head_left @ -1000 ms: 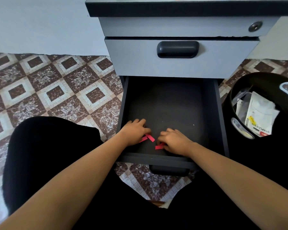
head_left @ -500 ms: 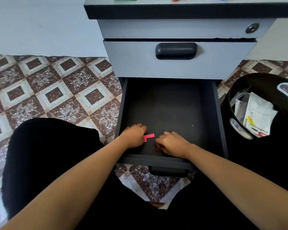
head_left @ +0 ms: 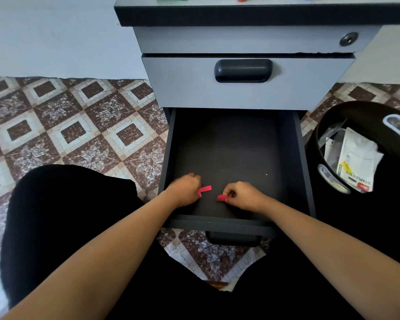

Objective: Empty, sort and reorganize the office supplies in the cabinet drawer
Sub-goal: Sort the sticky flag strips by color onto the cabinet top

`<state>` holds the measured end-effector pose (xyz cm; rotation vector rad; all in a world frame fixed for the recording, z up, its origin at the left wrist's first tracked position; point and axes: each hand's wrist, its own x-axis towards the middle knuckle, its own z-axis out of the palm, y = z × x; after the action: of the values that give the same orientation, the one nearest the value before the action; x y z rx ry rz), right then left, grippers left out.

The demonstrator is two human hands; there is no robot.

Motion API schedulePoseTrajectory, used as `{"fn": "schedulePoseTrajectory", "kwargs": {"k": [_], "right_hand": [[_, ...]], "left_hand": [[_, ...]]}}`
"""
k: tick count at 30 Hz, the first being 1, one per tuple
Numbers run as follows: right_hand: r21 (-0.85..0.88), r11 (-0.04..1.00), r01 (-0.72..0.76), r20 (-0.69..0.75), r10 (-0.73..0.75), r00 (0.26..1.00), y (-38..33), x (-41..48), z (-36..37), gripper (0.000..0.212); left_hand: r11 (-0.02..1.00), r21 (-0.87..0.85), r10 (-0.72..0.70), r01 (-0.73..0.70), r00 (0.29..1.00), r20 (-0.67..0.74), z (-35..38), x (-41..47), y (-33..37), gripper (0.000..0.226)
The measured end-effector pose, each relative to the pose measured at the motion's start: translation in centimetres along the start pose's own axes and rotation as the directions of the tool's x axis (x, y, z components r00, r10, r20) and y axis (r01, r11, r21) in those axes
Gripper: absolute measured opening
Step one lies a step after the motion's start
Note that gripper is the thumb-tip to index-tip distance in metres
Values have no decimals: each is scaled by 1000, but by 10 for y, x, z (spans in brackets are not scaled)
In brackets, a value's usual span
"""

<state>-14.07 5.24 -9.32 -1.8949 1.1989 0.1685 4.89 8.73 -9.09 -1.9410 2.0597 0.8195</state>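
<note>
The bottom cabinet drawer is pulled out, its dark floor nearly bare. Near its front edge my left hand pinches a small bent pink paper strip that sticks out to the right of its fingers. My right hand pinches a second pink strip at its fingertips. The two hands are a little apart, both just inside the drawer front.
A closed grey drawer with a dark handle sits above the open one. A black bin holding white packets stands on the right. Coloured items lie on the cabinet top. Patterned floor tiles spread left; my dark-clothed knees flank the drawer.
My hands have drawn slightly apart. The right hand has lifted its pink strip off the drawer floor, and the left hand now holds its strip in a bent shape.
</note>
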Motion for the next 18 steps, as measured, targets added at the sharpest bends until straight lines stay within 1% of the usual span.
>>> {"fn": "schedulePoseTrajectory", "kwargs": {"k": [2, 6, 10, 14, 16, 18], "right_hand": [[57, 998, -23, -22, 24, 999, -1, 1, -1, 20], [94, 995, -31, -39, 35, 999, -2, -1, -4, 20], [120, 992, -36, -47, 41, 998, -3, -2, -6, 15], [173, 984, -50, -44, 59, 997, -2, 0, -9, 5], [189, 980, -59, -54, 71, 996, -2, 1, -9, 16], [207, 976, -62, -63, 77, 995, -2, 2, -9, 21]], "left_hand": [[998, 54, 15, -15, 1000, 0, -1, -1, 1, 32], [993, 115, 25, -26, 1000, 5, -3, -1, 1, 33], [989, 146, 27, -25, 1000, -7, -3, -2, 1, 31], [990, 141, 26, -22, 999, -25, -5, -2, 1, 23], [987, 161, 17, -12, 1000, -27, -5, -2, 1, 22], [983, 185, 6, 2, 999, -39, -6, -4, 4, 22]]}}
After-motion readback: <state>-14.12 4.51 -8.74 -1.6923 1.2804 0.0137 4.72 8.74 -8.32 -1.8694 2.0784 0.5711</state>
